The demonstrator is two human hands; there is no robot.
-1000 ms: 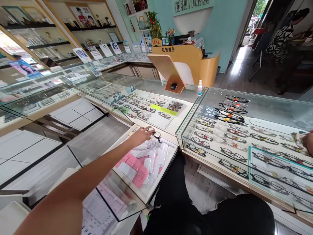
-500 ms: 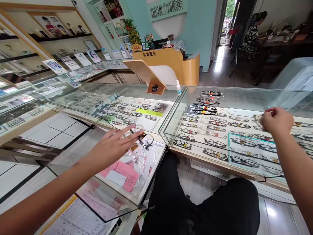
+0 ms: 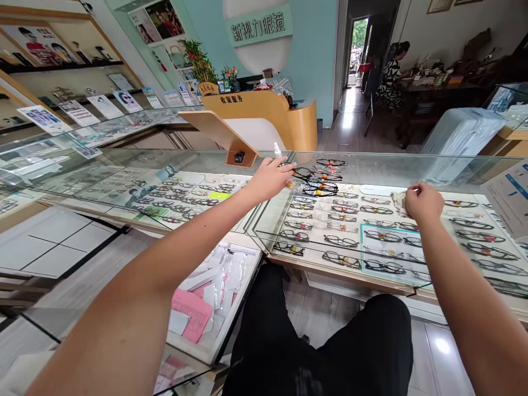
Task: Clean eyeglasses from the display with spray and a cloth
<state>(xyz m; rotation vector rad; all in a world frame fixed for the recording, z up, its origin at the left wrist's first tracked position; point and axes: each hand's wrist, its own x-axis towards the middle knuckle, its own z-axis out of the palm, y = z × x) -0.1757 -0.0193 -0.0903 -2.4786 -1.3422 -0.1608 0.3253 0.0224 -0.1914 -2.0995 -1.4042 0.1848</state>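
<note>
My left hand (image 3: 270,179) reaches over the counter corner, its fingers closed on dark-rimmed eyeglasses (image 3: 304,172). These hang just beside a row of eyeglasses (image 3: 320,190) lying on the glass top, several frames with orange or yellow tags. Whether they touch the row I cannot tell. A white spray bottle (image 3: 277,149) stands behind the left fingers, partly covered by them. To the right, my right hand (image 3: 424,202) is closed around a crumpled pale cloth (image 3: 399,203) above the glass.
Under the glass of the display counter (image 3: 355,165) lie many eyeglasses. A wooden mirror stand (image 3: 223,135) rises at the back. An open drawer holding pink slips (image 3: 192,313) and plastic sleeves is at lower left. A seated person (image 3: 390,77) is far off at the table.
My left hand has moved from above the open drawer up and right to the row on the counter, carrying the eyeglasses. My right hand keeps the cloth. The view has shifted to the right.
</note>
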